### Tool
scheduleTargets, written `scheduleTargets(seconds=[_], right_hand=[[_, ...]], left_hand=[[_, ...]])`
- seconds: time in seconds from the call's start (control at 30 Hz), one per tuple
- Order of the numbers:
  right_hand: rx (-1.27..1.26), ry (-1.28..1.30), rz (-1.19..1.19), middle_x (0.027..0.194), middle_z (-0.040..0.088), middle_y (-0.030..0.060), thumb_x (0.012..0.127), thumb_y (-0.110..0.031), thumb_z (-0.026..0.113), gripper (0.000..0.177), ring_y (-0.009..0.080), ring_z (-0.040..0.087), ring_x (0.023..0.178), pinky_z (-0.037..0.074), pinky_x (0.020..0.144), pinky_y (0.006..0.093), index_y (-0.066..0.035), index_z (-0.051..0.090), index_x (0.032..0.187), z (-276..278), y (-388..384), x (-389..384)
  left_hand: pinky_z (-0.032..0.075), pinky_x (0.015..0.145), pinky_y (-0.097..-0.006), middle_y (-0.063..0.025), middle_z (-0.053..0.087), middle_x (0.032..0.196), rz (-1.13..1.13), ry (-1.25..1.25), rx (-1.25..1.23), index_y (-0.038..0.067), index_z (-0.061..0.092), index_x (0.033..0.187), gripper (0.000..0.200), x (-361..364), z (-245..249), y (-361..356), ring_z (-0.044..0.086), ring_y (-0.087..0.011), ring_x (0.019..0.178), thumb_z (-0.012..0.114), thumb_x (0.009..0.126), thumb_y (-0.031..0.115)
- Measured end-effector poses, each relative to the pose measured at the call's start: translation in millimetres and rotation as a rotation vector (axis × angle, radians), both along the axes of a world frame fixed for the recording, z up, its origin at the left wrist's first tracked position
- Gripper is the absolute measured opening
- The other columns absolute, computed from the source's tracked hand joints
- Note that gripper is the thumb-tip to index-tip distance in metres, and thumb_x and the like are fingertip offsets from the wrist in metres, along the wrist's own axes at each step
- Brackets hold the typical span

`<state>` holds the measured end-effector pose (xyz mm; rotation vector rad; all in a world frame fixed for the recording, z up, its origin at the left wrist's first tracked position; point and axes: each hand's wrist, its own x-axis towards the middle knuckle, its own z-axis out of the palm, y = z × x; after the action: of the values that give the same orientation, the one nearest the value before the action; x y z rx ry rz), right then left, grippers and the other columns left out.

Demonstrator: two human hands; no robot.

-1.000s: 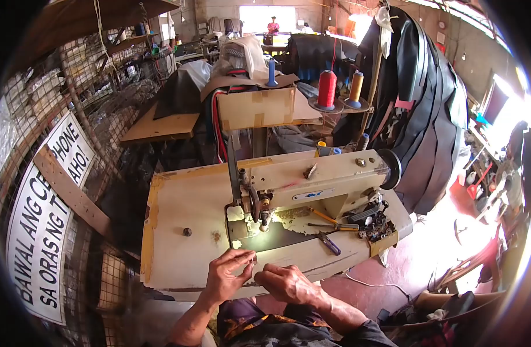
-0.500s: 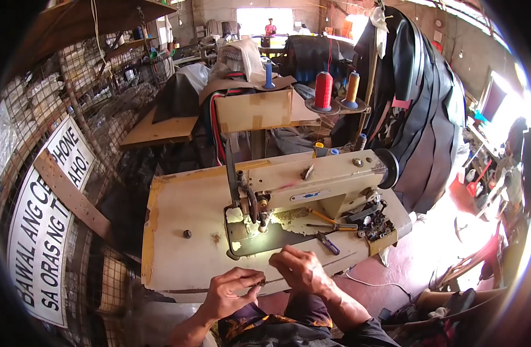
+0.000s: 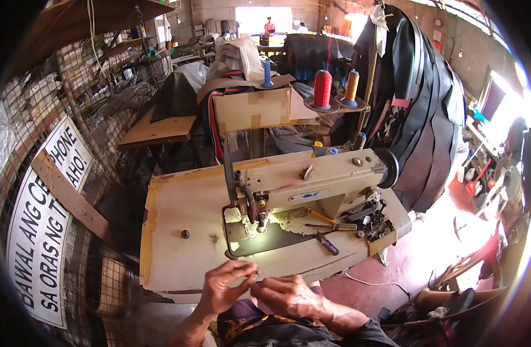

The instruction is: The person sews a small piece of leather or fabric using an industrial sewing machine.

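Black and brown leather-like sheets (image 3: 427, 144) hang in a tall bunch at the right, beyond the pale tabletop (image 3: 175, 263). An industrial sewing machine (image 3: 323, 182) stands on that tabletop, its light shining near the needle. At the near edge, the person's left hand (image 3: 223, 287) and right hand (image 3: 291, 295) are raised close together. Behind the machine, a red thread cone (image 3: 322, 89) stands beside a golden-yellow thread cone (image 3: 351, 85). An open box (image 3: 382, 245) of metal parts sits at the tabletop's right end, with a purple-handled tool (image 3: 329, 244) lying left of it. Smallest is a dark piece (image 3: 255, 273), seemingly pinched between the left thumb and index finger, though too small to identify. The right fingers are curled just beside it; whether they grip anything I cannot tell.
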<state>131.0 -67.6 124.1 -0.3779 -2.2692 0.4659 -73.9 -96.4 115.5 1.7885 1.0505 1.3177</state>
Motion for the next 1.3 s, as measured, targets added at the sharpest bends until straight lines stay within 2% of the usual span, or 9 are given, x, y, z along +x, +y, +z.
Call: scheduleTargets(seconds=[0.17,0.3,0.43,0.5,0.67,0.8,0.97,1.17,1.3], right_hand=[[-0.005,-0.005,-0.255,0.073,0.059,0.0044,0.075,0.001,0.069,0.023,0.0225,0.064,0.06,0.052,0.049,0.0341,-0.007,0.066,0.097,4,31,16],[-0.005,-0.167,-0.074,0.083,0.056,0.0073,0.075,-0.003,0.066,0.027,0.0243,0.066,0.073,0.056,0.058,0.0372,-0.005,0.06,0.102,-35,11,-1],[0.061,-0.114,0.048,0.09,0.058,0.0085,0.073,-0.007,0.067,0.035,0.0249,0.067,0.077,0.057,0.061,0.0363,-0.001,0.059,0.106,5,-3,0],[0.057,-0.108,-0.036,0.086,0.058,0.0078,0.073,-0.006,0.067,0.037,0.0245,0.067,0.075,0.057,0.061,0.0363,-0.001,0.059,0.108,15,7,13],[-0.001,-0.057,-0.205,0.07,0.054,0.0055,0.072,-0.004,0.07,0.026,0.026,0.062,0.06,0.052,0.053,0.0369,-0.006,0.063,0.097,-4,35,20],[-0.024,-0.136,0.003,0.08,0.056,0.0078,0.077,-0.005,0.067,0.025,0.0257,0.063,0.066,0.054,0.055,0.0369,-0.005,0.061,0.102,-35,14,5],[0.003,-0.022,-0.015,0.077,0.056,0.0068,0.073,-0.003,0.069,0.031,0.0254,0.064,0.064,0.053,0.054,0.0369,-0.003,0.062,0.103,16,4,12],[-0.083,-0.061,-0.239,0.069,0.056,0.0061,0.078,-0.001,0.068,0.019,0.0268,0.062,0.059,0.05,0.052,0.0366,-0.009,0.066,0.094,-28,43,42],[-0.131,-0.186,-0.131,0.07,0.055,0.0066,0.08,-0.004,0.067,0.015,0.0278,0.062,0.062,0.051,0.054,0.0377,-0.008,0.065,0.094,-48,27,42]], left_hand=[[0.055,0.088,-0.0289,-0.0114,0.069,0.109,-0.055,0.051,-0.07,0.002,0.072,0.114,0.029,5,4,-12,0.069,-0.0207,0.098,0.072,0.085,-0.002],[0.057,0.084,-0.0299,-0.0159,0.068,0.112,0.026,-0.383,-0.1,-0.003,0.069,0.115,0.029,1,2,-10,0.068,-0.0196,0.098,0.068,0.087,-0.008],[0.057,0.083,-0.0301,-0.0131,0.068,0.114,0.053,0.177,0.097,0.002,0.069,0.119,0.029,1,-11,-2,0.069,-0.0199,0.096,0.069,0.09,0.003],[0.057,0.084,-0.0296,-0.0114,0.069,0.113,-0.05,0.187,0.043,0.003,0.069,0.12,0.03,3,-21,-7,0.069,-0.0197,0.096,0.07,0.09,0.004],[0.056,0.089,-0.0285,-0.014,0.068,0.113,-0.118,0.037,-0.032,0.0,0.068,0.12,0.033,3,-2,-22,0.068,-0.0193,0.1,0.069,0.088,-0.005],[0.055,0.093,-0.0311,-0.0161,0.067,0.114,0.047,-0.362,-0.058,-0.003,0.068,0.118,0.029,2,-11,-10,0.067,-0.0203,0.103,0.068,0.089,-0.006],[0.057,0.08,-0.0302,-0.0101,0.068,0.11,0.071,0.259,0.067,0.002,0.069,0.116,0.028,11,-19,-3,0.07,-0.0208,0.092,0.072,0.088,0.003],[0.057,0.082,-0.0288,-0.0148,0.065,0.115,-0.204,0.003,-0.142,-0.007,0.067,0.114,0.023,18,-13,-17,0.07,-0.0186,0.097,0.066,0.092,-0.001],[0.058,0.082,-0.0356,-0.0145,0.072,0.098,-0.056,-0.627,-0.302,-0.006,0.069,0.111,0.022,6,-12,-3,0.069,-0.0213,0.089,0.068,0.089,-0.003]])
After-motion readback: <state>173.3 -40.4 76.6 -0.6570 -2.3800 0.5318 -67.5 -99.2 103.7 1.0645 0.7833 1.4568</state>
